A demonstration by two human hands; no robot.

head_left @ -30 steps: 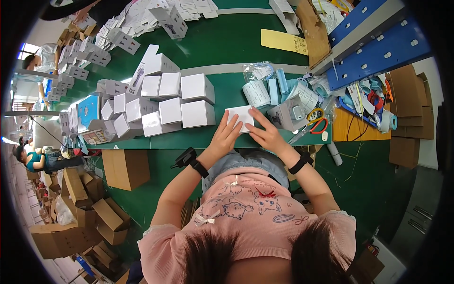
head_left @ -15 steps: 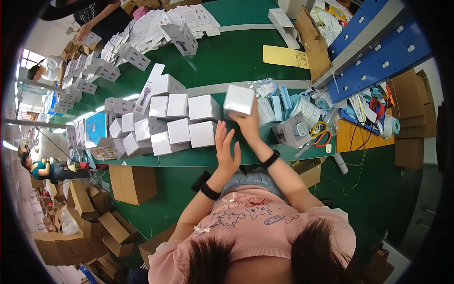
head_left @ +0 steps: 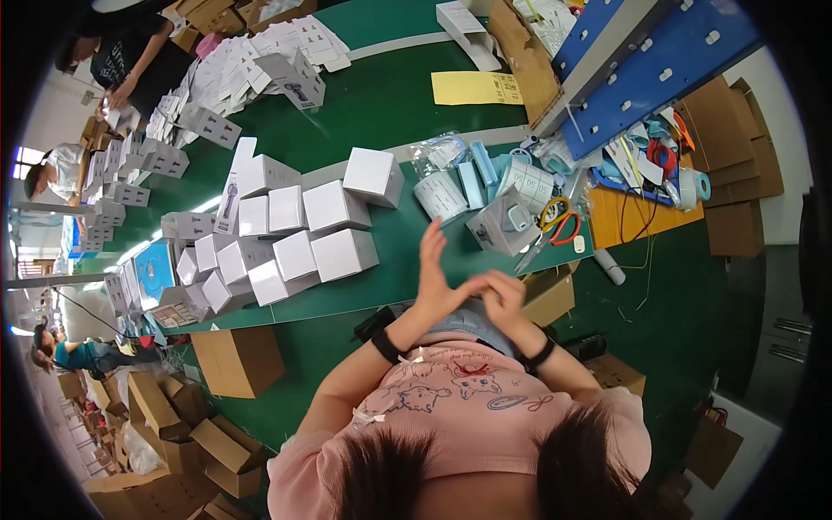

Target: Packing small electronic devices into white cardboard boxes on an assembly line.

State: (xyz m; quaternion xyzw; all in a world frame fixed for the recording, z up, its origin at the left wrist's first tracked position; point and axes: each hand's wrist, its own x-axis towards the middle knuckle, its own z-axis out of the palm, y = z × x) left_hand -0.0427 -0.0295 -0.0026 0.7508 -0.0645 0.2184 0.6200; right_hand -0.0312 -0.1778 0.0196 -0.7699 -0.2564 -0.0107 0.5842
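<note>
My left hand [head_left: 439, 284] is raised over the table's front edge, its fingers stretched up and its palm holding nothing. Beside it, my right hand [head_left: 504, 302] has curled fingers that meet the left thumb; whatever is between them, if anything, is hidden. Ahead and to the left stand several white boxes [head_left: 345, 255] packed together in rows. A white box [head_left: 373, 177] sits at the far right end of the group, slightly turned. A printed white carton [head_left: 501, 224] with a light-blue item on it lies right of my hands.
Scissors with red and yellow handles [head_left: 564, 227], light-blue packets [head_left: 471, 185] and a roll of white labels [head_left: 528, 180] crowd the right side. A blue metal post [head_left: 654, 69] rises behind. Flat cartons [head_left: 260, 65] pile up at the far left, near another person [head_left: 130, 65].
My right hand has let go of the white box, which now stands with the group. That hand has come back toward my body and meets the left. The whole view has shifted.
</note>
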